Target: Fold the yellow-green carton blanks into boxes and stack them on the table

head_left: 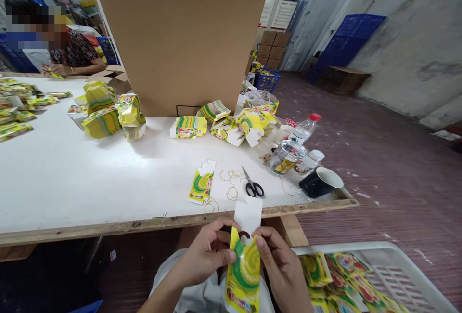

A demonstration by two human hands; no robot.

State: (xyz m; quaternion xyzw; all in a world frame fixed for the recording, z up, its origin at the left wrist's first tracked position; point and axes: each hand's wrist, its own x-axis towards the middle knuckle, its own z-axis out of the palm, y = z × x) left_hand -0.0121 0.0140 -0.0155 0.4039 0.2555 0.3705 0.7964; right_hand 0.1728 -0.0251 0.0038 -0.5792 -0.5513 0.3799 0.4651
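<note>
Over my lap, just off the table's front edge, I hold a yellow and green printed carton (243, 274) upright, its white top flap standing up and its mouth toward me. My left hand (212, 250) grips its left side, thumb on the front face. At the upper right edge my right hand (279, 267) pinches the carton near the opening. Whether anything is inside it cannot be made out. On the table ahead lies a flat, unfolded carton (201, 184), with loose rubber bands (232, 193) and black-handled scissors (254, 188) to its right.
Carton bundles (103, 123) stand along the back of the white table (155, 178), before a tall cardboard sheet (184, 38). A dark mug (314, 185), jar and bottles crowd the right corner. A white basket (393, 250) holds cartons. Another person (77, 50) sits far left.
</note>
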